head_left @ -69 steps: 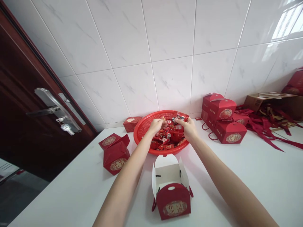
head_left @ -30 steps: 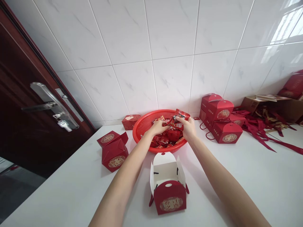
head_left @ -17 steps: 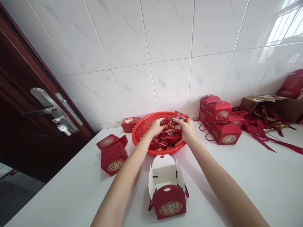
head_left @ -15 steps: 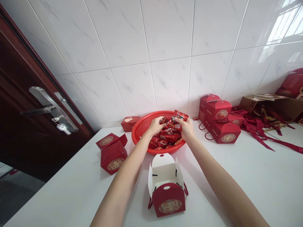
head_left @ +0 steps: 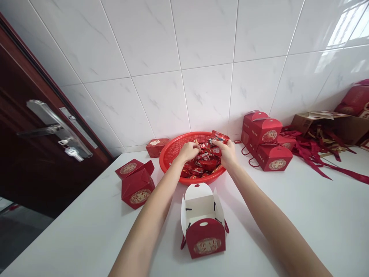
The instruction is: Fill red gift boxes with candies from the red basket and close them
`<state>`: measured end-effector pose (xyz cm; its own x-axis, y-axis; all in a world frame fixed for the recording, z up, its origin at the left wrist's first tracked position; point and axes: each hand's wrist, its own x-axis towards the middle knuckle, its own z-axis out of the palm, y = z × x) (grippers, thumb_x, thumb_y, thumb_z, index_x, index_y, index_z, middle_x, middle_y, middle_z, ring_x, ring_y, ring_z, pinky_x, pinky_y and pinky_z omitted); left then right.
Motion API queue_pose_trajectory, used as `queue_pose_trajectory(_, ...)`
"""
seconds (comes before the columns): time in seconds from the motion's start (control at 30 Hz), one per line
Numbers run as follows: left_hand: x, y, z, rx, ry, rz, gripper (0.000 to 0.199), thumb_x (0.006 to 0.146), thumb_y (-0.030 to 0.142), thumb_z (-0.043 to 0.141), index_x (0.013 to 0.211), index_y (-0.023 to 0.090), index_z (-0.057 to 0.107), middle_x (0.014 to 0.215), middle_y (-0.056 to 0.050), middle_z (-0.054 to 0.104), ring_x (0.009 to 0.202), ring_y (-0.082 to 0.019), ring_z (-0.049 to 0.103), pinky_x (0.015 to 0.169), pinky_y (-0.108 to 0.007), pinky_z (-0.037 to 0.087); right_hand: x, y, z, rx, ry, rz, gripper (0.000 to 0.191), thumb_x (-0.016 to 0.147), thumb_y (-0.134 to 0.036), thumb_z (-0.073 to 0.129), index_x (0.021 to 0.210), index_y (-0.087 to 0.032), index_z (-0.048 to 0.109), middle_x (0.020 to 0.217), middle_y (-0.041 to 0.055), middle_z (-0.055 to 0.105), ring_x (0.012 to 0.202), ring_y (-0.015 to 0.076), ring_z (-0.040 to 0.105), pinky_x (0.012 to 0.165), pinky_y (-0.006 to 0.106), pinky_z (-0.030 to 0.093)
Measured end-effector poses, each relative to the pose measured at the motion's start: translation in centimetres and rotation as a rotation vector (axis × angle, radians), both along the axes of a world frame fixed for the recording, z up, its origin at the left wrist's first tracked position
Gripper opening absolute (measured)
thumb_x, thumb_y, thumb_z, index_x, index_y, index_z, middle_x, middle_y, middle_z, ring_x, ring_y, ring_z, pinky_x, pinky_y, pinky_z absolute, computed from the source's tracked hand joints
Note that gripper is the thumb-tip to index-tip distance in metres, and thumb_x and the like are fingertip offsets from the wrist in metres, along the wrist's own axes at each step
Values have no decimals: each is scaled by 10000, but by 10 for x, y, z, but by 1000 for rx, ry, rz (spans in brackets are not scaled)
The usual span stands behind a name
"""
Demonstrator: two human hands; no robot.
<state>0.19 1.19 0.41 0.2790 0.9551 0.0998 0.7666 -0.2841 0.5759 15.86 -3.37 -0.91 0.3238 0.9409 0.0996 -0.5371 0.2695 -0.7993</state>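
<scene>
Many red packets (head_left: 208, 164) in a basket (head_left: 169, 149), just beside left grip (head_left: 190, 151), its hold unclear, some pinched in right grip (head_left: 227, 151)

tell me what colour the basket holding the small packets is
The perforated basket is bright red; it shows best in the head view, on its left side.

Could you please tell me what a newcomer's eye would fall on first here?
Probably the basket of shiny red packets by the wall, with the left hand over it and the right hand holding packets at its right side. Next might come the open box in front of the basket, its white inside showing. The keys hanging at the dark door on the far left may also stand out.
</scene>
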Motion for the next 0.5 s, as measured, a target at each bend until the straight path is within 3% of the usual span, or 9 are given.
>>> queue_pose_trajectory(0.17, -3, -2, -8, -209, 188, -108, 111, 639, 171, 672, 701, 215, 753, 760, -8, 747, 812, -212, 692, 754, -254, 520, 1, 1, 0, 1, -17, -2, 308, 529, -216, 838, 752, -218, 625, 710, -15, 731, 698, 203, 692, 668, 337, 580)
queue_pose_trajectory(0.27, 2, -8, -7, -311, 277, -191, 206, 554, 240, 774, 760, 249, 772, 765, 24, 743, 777, -192, 684, 743, -240, 518, 1, 2, 0, -4, -14, -13, 292, 529, -208, 829, 752, -219, 641, 711, -14, 736, 695, 205, 693, 666, 338, 584)
queue_pose_trajectory(0.37, 9, -16, -3, -384, 424, -221, 255, 568, 380, 797, 784, 249, 765, 739, 2, 728, 730, -200, 666, 728, -276, 517, 0, 1, 1, -4, -12, -5, 291, 526, -205, 830, 748, -221, 643, 713, -8, 743, 698, 210, 697, 661, 341, 589)
queue_pose_trajectory(0.5, 14, -20, 1, -395, 478, -236, 262, 554, 455, 795, 675, 230, 737, 616, -16, 692, 592, -201, 627, 631, -299, 508, 0, 0, 1, 6, -30, -6, 280, 537, -210, 828, 747, -229, 643, 718, -13, 746, 701, 212, 699, 659, 339, 593)
